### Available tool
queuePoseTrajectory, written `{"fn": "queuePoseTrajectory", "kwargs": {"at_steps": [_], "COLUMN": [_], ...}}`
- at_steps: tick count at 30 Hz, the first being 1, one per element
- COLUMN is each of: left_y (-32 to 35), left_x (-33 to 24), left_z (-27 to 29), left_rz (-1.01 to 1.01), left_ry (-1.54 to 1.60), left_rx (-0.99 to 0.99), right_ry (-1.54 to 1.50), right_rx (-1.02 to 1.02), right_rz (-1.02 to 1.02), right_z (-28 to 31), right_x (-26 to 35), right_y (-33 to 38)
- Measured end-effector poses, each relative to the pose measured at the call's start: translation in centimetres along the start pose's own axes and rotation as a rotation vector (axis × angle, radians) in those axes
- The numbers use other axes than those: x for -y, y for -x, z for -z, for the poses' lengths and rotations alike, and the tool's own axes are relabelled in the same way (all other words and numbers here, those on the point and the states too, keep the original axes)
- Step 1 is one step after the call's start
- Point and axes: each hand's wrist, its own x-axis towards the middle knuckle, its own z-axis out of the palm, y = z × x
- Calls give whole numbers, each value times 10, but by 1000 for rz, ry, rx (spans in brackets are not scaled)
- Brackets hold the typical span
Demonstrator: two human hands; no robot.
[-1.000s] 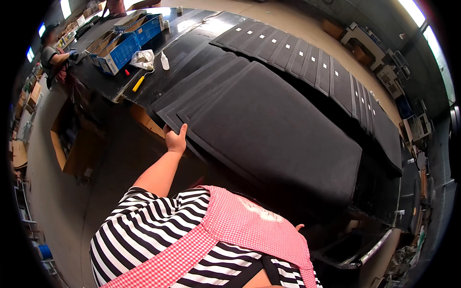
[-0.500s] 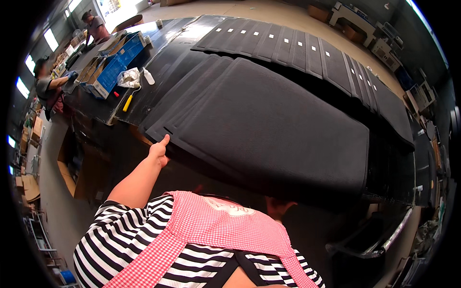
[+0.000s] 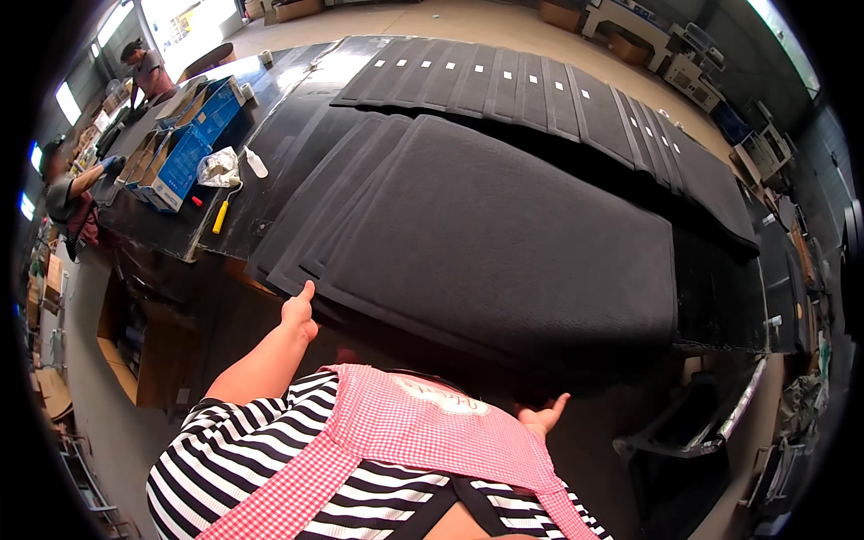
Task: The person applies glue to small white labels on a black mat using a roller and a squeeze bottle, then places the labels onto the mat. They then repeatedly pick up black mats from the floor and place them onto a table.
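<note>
A stack of dark grey floor mats [image 3: 504,225] lies fanned out on the near side of the black table, its front part hanging over the edge. My left hand [image 3: 300,310] grips the near left corner of the stack, thumb on top beside a small slot and the fingers hidden beneath. Below the sagging front edge is my right hand [image 3: 542,418], close to my apron, thumb stretched out and apart from the fingers. Whether it touches the mat cannot be made out.
Overlapping mats with small white labels [image 3: 507,75] line the table's far side. To the left are blue cartons [image 3: 187,162], a clear plastic bag [image 3: 219,167], a white bottle [image 3: 256,162] and a yellow-handled tool [image 3: 221,216]. Two people work beyond. An open cardboard box [image 3: 135,360] stands below.
My right hand shows more fully, out from the shadow under the mat edge. My left hand keeps its hold on the corner. The whole view has shifted slightly.
</note>
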Motion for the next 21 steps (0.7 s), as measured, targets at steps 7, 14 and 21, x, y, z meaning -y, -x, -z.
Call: {"fn": "queuePoseTrajectory", "kwargs": {"at_steps": [7, 14, 21], "left_y": [48, 44, 48], "left_x": [27, 25, 13], "left_z": [12, 11, 1], "left_rz": [92, 250, 230], "left_ry": [15, 183, 100], "left_rx": [35, 209, 252], "right_ry": [20, -45, 278], "right_rx": [218, 191, -311], "right_rz": [219, 211, 403], "right_z": [42, 5, -57], "right_x": [86, 103, 134], "right_y": [0, -35, 6]}}
